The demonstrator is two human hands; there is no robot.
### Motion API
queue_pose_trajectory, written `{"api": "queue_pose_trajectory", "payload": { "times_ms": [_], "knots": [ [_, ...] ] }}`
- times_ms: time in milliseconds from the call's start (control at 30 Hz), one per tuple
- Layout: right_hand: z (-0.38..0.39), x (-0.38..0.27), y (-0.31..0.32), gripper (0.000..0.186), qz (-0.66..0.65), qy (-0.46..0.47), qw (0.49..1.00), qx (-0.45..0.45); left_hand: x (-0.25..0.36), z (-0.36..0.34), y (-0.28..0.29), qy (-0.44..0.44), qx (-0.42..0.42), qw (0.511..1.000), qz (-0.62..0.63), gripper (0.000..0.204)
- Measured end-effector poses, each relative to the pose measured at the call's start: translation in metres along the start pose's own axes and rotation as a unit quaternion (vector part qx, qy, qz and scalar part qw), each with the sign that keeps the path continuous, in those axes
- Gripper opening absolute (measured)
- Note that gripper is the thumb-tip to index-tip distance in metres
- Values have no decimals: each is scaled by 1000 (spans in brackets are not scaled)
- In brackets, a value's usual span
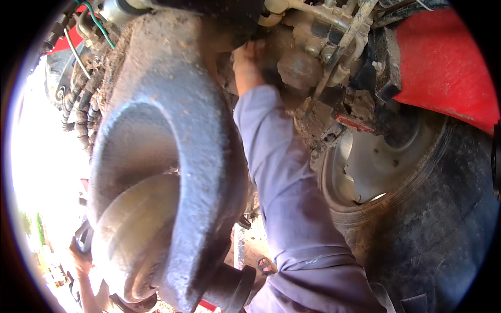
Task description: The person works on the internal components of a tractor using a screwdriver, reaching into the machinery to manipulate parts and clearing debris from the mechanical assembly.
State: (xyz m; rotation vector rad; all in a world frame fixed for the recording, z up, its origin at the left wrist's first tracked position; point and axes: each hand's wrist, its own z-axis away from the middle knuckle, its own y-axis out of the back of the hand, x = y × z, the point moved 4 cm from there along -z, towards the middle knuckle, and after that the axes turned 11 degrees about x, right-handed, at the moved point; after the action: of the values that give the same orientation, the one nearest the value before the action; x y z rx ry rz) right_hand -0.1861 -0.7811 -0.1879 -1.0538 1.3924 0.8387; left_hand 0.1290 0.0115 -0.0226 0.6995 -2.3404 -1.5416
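Note:
My right arm [292, 172], in a light purple sleeve, reaches up from the lower edge between a large grey cast-metal fork [203, 156] and a big tyre. At the top middle my right hand [249, 60] is deep among dirty machine parts, just under a dark housing [229, 21]. Its fingers look bent and closed, but shadow and the parts hide their tips and whatever they grip. In the fork sits a rounded, worn metal piece [141, 224]. My left hand does not show.
A red panel [443, 68] hangs over the tyre [417, 224] on the right. Dirty hoses [81, 109] and a green wire [99, 23] run at upper left. Another person's hand [80, 258] holds something dark at lower left. A sandalled foot [265, 266] shows below.

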Motion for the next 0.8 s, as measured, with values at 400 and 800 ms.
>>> {"api": "queue_pose_trajectory", "payload": {
  "times_ms": [400, 800],
  "knots": [
    [9, -6, 38, 22, -58, -75, 995, -34, 75, -26, 18, 1, -20, 999, 38, 62],
    [37, -39, 92, 18, -221, -379, 897, -60, 15, -12, -7, -9, 8, 1000, 25, 81]
  ]
}}
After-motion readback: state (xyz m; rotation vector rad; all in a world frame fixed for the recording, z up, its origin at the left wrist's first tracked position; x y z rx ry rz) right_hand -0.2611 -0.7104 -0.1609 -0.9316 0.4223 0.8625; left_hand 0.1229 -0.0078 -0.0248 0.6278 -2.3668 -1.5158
